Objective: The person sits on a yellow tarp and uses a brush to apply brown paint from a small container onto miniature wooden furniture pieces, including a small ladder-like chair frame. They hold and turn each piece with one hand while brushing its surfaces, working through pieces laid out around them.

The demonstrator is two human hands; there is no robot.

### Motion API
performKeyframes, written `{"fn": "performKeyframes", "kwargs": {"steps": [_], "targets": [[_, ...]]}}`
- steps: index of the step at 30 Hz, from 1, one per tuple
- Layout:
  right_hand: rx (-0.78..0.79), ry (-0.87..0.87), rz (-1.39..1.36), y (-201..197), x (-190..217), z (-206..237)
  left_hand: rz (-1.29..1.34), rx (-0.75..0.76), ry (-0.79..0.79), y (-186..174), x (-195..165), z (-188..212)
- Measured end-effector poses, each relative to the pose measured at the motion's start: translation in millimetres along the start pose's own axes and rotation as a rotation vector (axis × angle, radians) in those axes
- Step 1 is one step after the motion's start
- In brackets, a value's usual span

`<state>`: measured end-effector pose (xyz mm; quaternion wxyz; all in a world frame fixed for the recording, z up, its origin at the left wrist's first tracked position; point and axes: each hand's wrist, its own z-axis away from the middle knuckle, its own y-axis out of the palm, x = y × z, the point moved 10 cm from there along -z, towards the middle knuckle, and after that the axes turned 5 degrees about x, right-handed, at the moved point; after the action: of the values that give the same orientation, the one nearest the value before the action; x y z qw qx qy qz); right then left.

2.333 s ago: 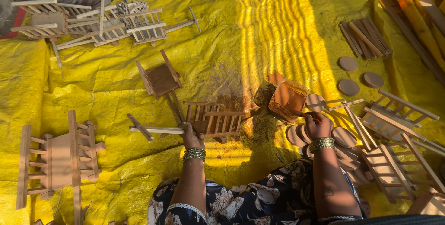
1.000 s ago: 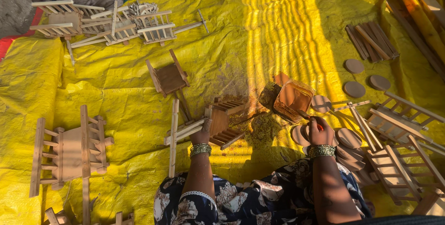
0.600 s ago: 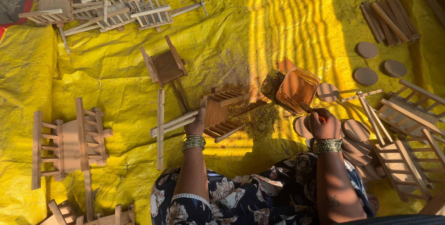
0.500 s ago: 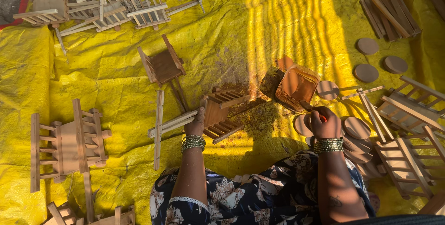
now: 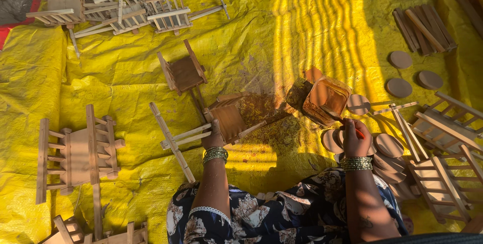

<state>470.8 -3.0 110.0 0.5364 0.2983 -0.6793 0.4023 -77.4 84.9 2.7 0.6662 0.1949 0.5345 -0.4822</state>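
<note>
I sit on a yellow tarp [image 5: 121,88]. My left hand [image 5: 215,137] grips a small wooden toy cart frame [image 5: 227,119] with a long shaft [image 5: 172,142], holding it tilted just above the tarp. My right hand [image 5: 355,136] is closed on a thin red-handled brush [image 5: 340,119] whose tip reaches toward an open orange-brown container [image 5: 326,99] lying tilted in front of me. Bangles circle both wrists. Several round wooden discs [image 5: 388,145] lie right beside the right hand.
Another small cart [image 5: 182,72] lies beyond the held one. A wooden frame [image 5: 75,153] lies at left, a heap of finished frames [image 5: 110,7] at top left. Ladder-like frames [image 5: 443,163] fill the right, with sticks [image 5: 423,28] and loose discs [image 5: 400,87] at top right.
My left hand lifted the cart frame off the tarp, turned it and drew it nearer. The right hand stayed by the container with the brush.
</note>
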Motion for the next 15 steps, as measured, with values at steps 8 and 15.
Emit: {"fn": "performKeyframes", "kwargs": {"steps": [8, 15], "targets": [[0.242, 0.199, -0.592, 132.7, -8.8, 91.0, -0.056, -0.007, 0.059, -5.3, -1.1, -2.8], [0.386, 0.009, -0.392, 170.5, 12.7, 105.2, -0.082, -0.016, 0.119, -4.4, -8.7, -0.3]]}}
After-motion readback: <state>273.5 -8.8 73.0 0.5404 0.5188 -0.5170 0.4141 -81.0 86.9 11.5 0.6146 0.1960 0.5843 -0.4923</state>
